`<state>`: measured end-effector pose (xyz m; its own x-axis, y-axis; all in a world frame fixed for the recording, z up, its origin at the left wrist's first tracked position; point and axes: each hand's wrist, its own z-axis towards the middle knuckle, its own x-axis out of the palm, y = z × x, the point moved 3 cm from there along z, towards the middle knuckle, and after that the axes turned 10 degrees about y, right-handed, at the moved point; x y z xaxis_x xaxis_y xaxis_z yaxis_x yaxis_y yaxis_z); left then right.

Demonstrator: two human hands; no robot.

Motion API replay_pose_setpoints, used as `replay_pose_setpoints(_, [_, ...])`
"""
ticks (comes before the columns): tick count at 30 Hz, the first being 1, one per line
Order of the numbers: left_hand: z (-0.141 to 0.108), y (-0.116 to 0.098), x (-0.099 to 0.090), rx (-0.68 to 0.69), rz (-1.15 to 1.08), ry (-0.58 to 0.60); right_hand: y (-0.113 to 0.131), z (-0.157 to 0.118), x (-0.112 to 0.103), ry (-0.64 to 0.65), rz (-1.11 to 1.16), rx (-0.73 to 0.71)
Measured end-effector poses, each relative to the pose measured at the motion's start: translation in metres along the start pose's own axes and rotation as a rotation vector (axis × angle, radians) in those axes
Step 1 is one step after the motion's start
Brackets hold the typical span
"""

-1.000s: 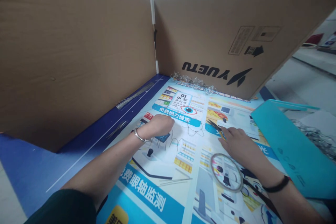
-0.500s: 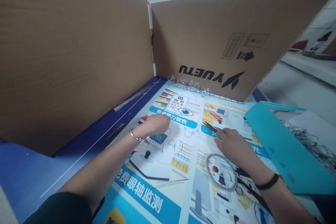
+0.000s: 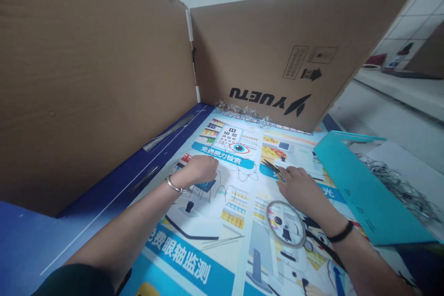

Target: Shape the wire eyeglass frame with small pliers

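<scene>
My left hand, with a silver bangle at its wrist, is closed in a pinch over the printed poster. A thin bent wire shows as fine loops beside its fingertips and appears to run into them; the pinched part is hidden. My right hand is wrapped around pliers with dark pointed jaws and yellow handles. The jaws point up and left, apart from the left hand. A wire bent into a flower-like outline lies between the hands. Below the right hand rests a round coil of wire.
Straight wires lie on the poster. More thin strips are at the left. Cardboard panels wall the left and back. Clear scraps line the back edge. A teal box with tangled wire stands right.
The whole view has shifted slightly left, with more of the right side showing. Both hands keep nearly the same places over the poster, and the pliers stay in my right hand.
</scene>
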<state>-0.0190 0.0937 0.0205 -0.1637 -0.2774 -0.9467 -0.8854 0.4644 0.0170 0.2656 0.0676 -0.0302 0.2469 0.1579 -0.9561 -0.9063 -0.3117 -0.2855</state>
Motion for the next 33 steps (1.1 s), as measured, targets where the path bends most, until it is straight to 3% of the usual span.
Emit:
replay_pose_setpoints(10, [0.006, -0.002, 0.010, -0.023, 0.044, 0.024, 0.003, -0.002, -0.006, 0.012, 0.008, 0.044])
replay_pose_setpoints(19, [0.003, -0.003, 0.003, -0.048, -0.018, 0.035, 0.003, -0.002, -0.007, 0.035, -0.006, 0.061])
replay_pose_setpoints(24, [0.003, 0.001, 0.000, -0.091, -0.094, -0.055, 0.001, -0.002, -0.006, 0.017, 0.004, 0.034])
replay_pose_setpoints(33, [0.003, 0.011, -0.012, 0.010, -0.332, -0.324, -0.002, 0.001, -0.005, 0.023, 0.029, 0.037])
